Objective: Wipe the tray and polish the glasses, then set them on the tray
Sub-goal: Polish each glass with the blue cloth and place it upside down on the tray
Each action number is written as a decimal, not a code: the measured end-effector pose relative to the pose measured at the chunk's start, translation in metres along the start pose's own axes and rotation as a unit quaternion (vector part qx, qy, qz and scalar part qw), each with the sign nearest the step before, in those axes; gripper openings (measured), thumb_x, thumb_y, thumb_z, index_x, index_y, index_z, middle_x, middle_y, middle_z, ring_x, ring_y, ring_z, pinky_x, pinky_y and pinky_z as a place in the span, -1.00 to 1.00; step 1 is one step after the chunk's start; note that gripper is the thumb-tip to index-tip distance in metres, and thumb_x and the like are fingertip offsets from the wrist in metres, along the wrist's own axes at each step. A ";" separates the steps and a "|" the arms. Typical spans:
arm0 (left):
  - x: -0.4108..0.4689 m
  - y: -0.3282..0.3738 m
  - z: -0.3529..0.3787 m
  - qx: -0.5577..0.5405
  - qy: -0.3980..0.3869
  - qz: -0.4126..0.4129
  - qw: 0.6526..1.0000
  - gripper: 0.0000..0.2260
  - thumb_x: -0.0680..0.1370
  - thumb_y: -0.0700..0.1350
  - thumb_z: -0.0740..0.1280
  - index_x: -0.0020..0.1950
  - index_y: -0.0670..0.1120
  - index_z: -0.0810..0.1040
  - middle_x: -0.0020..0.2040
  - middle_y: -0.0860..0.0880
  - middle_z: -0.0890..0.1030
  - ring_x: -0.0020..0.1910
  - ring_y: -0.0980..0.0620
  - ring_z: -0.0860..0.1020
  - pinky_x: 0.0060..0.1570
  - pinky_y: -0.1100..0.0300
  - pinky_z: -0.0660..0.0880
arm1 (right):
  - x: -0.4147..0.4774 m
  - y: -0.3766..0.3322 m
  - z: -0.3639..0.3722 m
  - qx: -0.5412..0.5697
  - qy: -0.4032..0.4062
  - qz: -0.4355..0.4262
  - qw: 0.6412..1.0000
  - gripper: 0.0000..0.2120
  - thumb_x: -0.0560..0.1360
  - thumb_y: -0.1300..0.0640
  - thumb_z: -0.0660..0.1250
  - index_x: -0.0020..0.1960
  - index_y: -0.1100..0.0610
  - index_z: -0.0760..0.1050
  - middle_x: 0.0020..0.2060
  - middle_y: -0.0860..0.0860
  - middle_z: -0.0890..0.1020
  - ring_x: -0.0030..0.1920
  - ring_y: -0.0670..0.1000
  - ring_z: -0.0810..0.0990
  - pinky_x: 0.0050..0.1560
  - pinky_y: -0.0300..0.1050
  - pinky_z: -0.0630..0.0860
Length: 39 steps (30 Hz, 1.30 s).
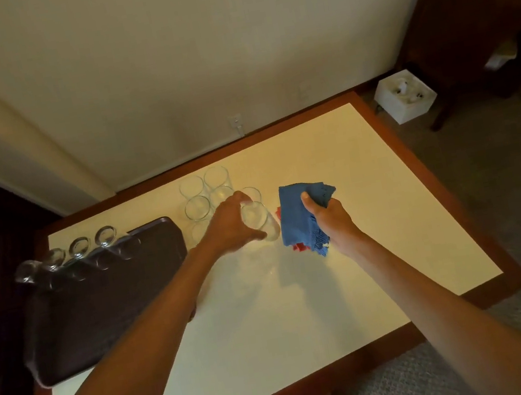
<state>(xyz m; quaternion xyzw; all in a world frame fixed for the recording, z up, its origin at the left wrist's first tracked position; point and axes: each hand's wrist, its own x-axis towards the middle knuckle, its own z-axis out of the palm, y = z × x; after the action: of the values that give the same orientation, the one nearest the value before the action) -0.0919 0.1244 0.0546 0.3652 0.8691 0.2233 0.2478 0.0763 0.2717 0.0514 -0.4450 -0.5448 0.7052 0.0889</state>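
Clear glass fills the curl of the left hand's fingers [242,197]: the left hand [233,226] grips a clear glass tumbler [261,222] round its side, thumb below and fingers over the top. The tumbler tilts toward the cloth and seems to be lifted off the surface, though blur makes that hard to confirm. The right hand [329,217] is closed round a bunched blue knitted cloth [297,218], held just beside the tumbler but not yet touching it. A bit of red shows under the blue, and I cannot tell whether it is a second cloth.

Behind the left hand, a cluster of clear glasses [198,207] stands near the middle of the far edge of the cream-topped counter [305,301]. A dark brown rectangular tray [98,313] lies at the counter's left edge, and four clear glasses [80,247] are lined along the tray's far rim.

The step in hand looks like polishing, roughly midway: some glasses are set on the tray, more wait. The next move calls for bringing cloth and tumbler together, working the cloth round wall and rim with a firm grip on the slick glass. The tumbler then goes on the tray beside the row without knocking its neighbours.
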 end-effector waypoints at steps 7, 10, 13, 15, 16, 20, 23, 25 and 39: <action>-0.050 0.006 -0.102 -0.194 0.072 -0.013 0.978 -0.38 0.33 -0.10 0.69 0.25 -0.01 0.43 0.14 0.01 0.64 0.08 0.05 0.68 0.09 0.04 0.64 | -0.020 -0.044 0.066 -0.039 -0.007 -0.065 0.997 -0.59 0.65 -0.13 0.21 -0.25 0.12 0.32 -0.44 0.01 0.30 -0.46 -0.07 0.30 -0.43 -0.18 0.23; -0.073 0.002 -0.140 -0.216 0.131 0.010 0.968 -0.43 0.38 -0.08 0.66 0.27 0.00 0.43 0.12 0.04 0.63 0.06 0.10 0.66 0.06 0.10 0.63 | -0.031 -0.060 0.103 -0.043 -0.016 -0.078 0.996 -0.55 0.66 -0.12 0.19 -0.31 0.11 0.27 -0.47 0.02 0.26 -0.46 -0.04 0.26 -0.41 -0.12 0.16; -0.096 -0.010 -0.170 -0.251 0.183 0.037 0.950 -0.45 0.42 -0.10 0.63 0.29 -0.02 0.44 0.10 0.02 0.62 0.10 0.09 0.63 0.05 0.14 0.63 | -0.049 -0.074 0.149 -0.020 -0.061 -0.065 0.996 -0.61 0.64 -0.16 0.21 -0.16 0.14 0.40 -0.32 0.11 0.42 -0.29 0.07 0.45 -0.28 -0.09 0.33; -0.108 -0.022 -0.181 -0.269 0.199 0.046 0.941 -0.46 0.43 -0.13 0.63 0.30 -0.05 0.44 0.10 0.00 0.62 0.09 0.08 0.61 -0.01 0.21 0.64 | -0.061 -0.083 0.178 0.012 -0.088 -0.050 0.995 -0.62 0.64 -0.16 0.22 -0.02 0.18 0.48 -0.17 0.16 0.55 -0.13 0.14 0.57 -0.14 0.01 0.44; -0.113 -0.028 -0.185 -0.267 0.207 0.048 0.940 -0.46 0.42 -0.12 0.63 0.29 -0.05 0.44 0.10 -0.01 0.62 0.09 0.09 0.62 0.01 0.21 0.64 | -0.066 -0.085 0.191 0.029 -0.098 -0.043 0.994 -0.62 0.65 -0.15 0.21 0.03 0.18 0.51 -0.15 0.20 0.60 -0.14 0.16 0.62 -0.15 0.01 0.48; -0.136 -0.063 -0.211 -0.245 0.227 0.057 0.941 -0.42 0.38 -0.06 0.66 0.27 -0.01 0.43 0.09 -0.02 0.63 0.07 0.10 0.65 0.19 0.05 0.62 | -0.101 -0.092 0.240 0.077 -0.125 -0.028 0.989 -0.63 0.70 -0.07 0.12 -0.01 0.21 0.48 -0.50 0.13 0.49 -0.58 0.03 0.46 -0.54 -0.20 0.39; -0.147 -0.076 -0.227 -0.226 0.234 0.061 0.944 -0.39 0.36 -0.01 0.67 0.28 0.04 0.41 0.12 0.02 0.63 0.09 0.11 0.65 0.13 0.12 0.62 | -0.109 -0.089 0.260 0.105 -0.125 -0.028 0.986 -0.65 0.70 -0.04 0.14 0.20 0.24 0.50 -0.10 0.16 0.68 -0.14 0.09 0.68 -0.15 0.00 0.65; -0.165 -0.098 -0.246 -0.220 0.248 0.052 0.942 -0.37 0.35 -0.01 0.68 0.30 0.06 0.42 0.12 0.05 0.64 0.08 0.13 0.65 0.05 0.17 0.63 | -0.124 -0.086 0.283 0.087 -0.121 -0.028 0.988 -0.69 0.68 -0.04 0.18 0.18 0.19 0.50 0.04 0.14 0.66 0.04 0.14 0.66 0.17 0.16 0.59; -0.214 -0.171 -0.269 -0.599 0.197 -0.067 0.774 -0.30 0.32 0.40 0.49 0.19 -0.12 0.61 -0.08 -0.07 0.66 -0.09 -0.05 0.68 -0.18 0.04 0.64 | -0.180 -0.098 0.389 -0.053 -0.115 -0.221 0.967 -0.58 0.69 -0.07 0.16 -0.30 0.09 0.26 -0.51 -0.06 0.25 -0.50 -0.09 0.21 -0.43 -0.21 0.11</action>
<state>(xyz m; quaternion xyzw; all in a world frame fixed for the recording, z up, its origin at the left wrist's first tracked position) -0.2104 -0.1987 0.2235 0.0319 0.6120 0.7482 0.2541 -0.1351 -0.0676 0.2339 -0.2332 -0.6730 0.6845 0.1557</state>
